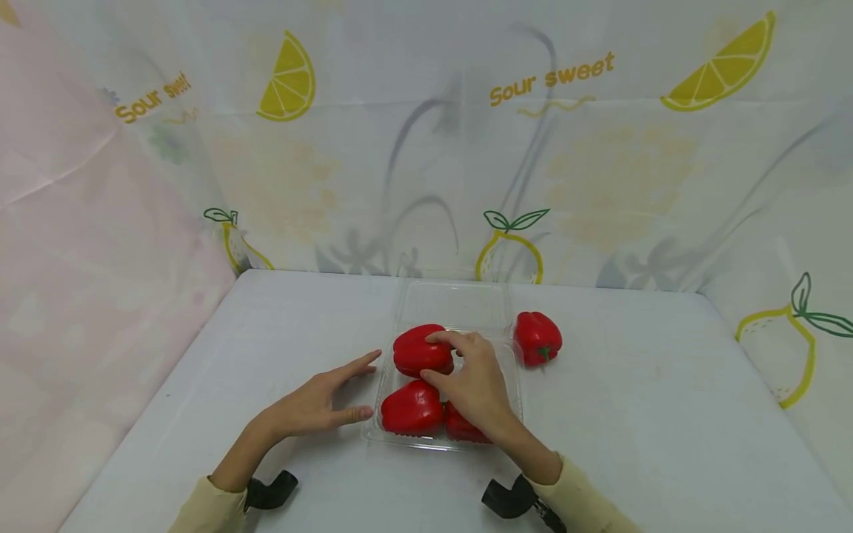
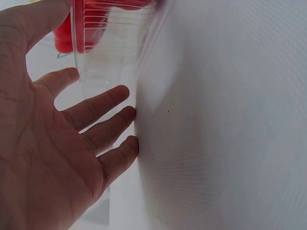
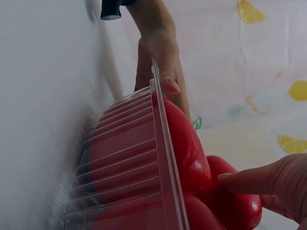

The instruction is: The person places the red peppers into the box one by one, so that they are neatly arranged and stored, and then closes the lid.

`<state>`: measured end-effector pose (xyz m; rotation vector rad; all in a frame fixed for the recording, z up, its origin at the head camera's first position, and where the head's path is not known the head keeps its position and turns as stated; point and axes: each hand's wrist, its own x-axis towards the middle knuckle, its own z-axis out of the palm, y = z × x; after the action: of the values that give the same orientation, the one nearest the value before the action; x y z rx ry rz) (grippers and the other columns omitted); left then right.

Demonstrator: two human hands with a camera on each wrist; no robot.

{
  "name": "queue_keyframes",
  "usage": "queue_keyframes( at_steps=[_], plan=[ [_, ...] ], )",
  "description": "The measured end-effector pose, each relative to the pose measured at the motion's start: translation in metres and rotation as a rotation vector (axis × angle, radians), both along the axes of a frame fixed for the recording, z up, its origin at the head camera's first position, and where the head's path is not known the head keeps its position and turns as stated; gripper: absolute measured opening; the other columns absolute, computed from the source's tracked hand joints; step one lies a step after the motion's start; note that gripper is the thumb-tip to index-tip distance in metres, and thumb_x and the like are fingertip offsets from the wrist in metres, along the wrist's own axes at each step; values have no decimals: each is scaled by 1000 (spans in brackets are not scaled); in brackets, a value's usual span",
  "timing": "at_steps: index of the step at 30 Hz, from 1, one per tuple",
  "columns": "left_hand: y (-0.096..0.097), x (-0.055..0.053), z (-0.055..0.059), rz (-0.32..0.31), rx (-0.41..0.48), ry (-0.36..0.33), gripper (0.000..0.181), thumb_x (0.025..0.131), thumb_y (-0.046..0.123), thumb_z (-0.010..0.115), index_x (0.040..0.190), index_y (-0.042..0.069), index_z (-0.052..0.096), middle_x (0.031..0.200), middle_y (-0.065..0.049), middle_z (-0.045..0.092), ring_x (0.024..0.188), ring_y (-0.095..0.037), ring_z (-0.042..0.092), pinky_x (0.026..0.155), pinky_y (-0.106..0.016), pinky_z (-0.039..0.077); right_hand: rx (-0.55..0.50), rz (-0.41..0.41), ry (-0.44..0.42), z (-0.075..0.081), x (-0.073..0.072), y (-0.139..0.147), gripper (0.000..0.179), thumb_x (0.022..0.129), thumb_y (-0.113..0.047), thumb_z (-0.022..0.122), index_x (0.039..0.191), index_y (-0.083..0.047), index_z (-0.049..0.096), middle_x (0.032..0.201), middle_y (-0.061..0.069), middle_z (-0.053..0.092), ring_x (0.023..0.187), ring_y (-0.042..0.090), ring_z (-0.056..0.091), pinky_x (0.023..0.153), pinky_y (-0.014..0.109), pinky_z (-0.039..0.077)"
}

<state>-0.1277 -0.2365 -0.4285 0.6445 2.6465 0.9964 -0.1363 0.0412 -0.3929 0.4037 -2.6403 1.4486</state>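
A clear plastic clamshell box (image 1: 426,445) lies with its lid (image 1: 456,303) folded back. In its back left part is a red bell pepper (image 1: 416,352), which my right hand (image 1: 476,381) pinches between thumb and fingers from the right side. Two more red bell peppers occupy the front of the box: one at left (image 1: 410,409), the other at right (image 1: 460,426), partly covered by my right hand. My left hand (image 1: 318,403) is spread beside the box's left wall, thumb near the front left rim. In the left wrist view its fingers are apart, holding nothing.
Another red bell pepper (image 1: 536,339) lies on the white table (image 1: 633,414), just right of the box near the lid hinge. A printed cloth (image 1: 400,148) with lemons hangs behind the table. Black wrist mounts (image 1: 272,491) sit under both sleeves.
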Motion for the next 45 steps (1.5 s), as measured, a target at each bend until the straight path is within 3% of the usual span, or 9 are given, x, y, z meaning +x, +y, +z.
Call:
queue_keyframes(
  at_steps=[6,12,29,38,45],
  plan=[
    [0,0,0,-6,3,10,85,86,51,68,156,23,30,143,-7,52,132,-30,47,97,-64,42,43,-3,25,-1,0,0,50,74,-20,87,120,-23,68,107,3,63,102,28,57,74,38,53],
    [0,0,-1,-1,1,8,85,84,52,69,156,25,31,143,-5,52,133,-28,47,98,-63,42,82,-1,35,-4,0,1,49,74,-20,86,120,-22,69,103,2,65,98,27,58,72,36,51],
    [1,0,-2,9,-10,-2,85,85,52,69,156,28,30,143,-2,52,133,-25,46,99,-61,42,118,37,41,-8,1,-1,51,79,-21,83,128,-18,69,119,4,69,105,26,62,77,41,58],
    [1,0,-2,-2,-6,16,83,87,52,67,156,25,30,143,-7,52,133,-30,47,98,-64,41,178,83,45,-3,0,1,47,83,-18,79,129,-18,68,114,4,71,90,24,59,69,35,55],
    [1,-1,-2,-11,-3,17,82,88,52,66,156,26,29,143,-6,52,134,-29,46,99,-64,40,225,153,-54,1,-4,7,45,90,-20,71,135,-22,63,115,4,68,101,28,57,72,40,55]
  ],
)
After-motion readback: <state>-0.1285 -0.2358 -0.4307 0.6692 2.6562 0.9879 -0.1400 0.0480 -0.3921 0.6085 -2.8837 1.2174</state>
